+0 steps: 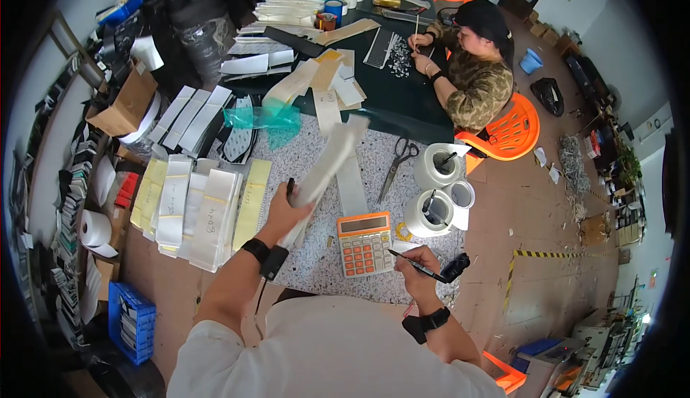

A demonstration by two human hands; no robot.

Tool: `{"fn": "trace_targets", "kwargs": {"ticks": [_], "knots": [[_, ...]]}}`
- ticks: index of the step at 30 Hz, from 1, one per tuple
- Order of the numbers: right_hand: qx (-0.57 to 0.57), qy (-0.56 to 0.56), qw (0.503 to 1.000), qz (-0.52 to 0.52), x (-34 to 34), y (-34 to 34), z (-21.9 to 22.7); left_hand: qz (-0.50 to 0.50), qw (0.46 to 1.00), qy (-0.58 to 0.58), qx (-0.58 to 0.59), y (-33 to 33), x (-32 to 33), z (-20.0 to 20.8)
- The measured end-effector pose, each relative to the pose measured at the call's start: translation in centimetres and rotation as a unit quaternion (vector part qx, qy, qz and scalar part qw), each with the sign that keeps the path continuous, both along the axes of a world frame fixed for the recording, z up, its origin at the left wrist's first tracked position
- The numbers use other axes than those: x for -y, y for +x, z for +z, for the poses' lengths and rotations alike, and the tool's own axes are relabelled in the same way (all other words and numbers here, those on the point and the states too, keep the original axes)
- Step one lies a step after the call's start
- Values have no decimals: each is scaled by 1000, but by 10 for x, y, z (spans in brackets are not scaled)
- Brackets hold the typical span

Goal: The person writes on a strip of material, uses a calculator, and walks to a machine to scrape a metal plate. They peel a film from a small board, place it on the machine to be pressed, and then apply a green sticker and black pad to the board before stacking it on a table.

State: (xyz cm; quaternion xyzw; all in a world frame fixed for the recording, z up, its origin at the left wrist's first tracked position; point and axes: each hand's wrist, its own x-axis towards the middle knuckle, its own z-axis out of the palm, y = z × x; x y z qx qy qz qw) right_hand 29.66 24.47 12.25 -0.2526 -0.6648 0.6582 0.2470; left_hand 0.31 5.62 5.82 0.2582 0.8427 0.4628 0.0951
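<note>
My left hand (285, 214) is closed around a bundle of long whitish strips (329, 159), raised at a slant over the speckled table (302, 276) and smeared by motion. A small black object (290, 186) shows by its fingers; I cannot make out what it is. In my right hand (422, 272) is a black marker pen (413, 262), its tip pointing left toward the calculator (364, 245). Under the tip lies a small white slip (404, 248). Another pale strip (351, 186) lies flat beneath the raised bundle. Scissors (397, 170) rest further right.
Stacks of white and yellow strips (215, 214) cover the table's left side. White rolls (428, 213) stand at the right edge. Green translucent plastic (269, 121) lies behind. Across the dark table, a co-worker (478, 74) sits on an orange chair (512, 128), handling small pieces.
</note>
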Motion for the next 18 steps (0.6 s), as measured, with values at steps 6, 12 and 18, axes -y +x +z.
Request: {"fn": "trace_targets", "kwargs": {"ticks": [6, 12, 18], "knots": [[9, 7, 1000, -19, 16, 7, 8, 148, 811, 280, 492, -85, 28, -67], [45, 20, 997, -64, 32, 9, 6, 78, 970, 190, 131, -61, 53, -52], [88, 124, 988, -5, 41, -43, 19, -255, 949, 101, 153, 32, 28, 34]]}}
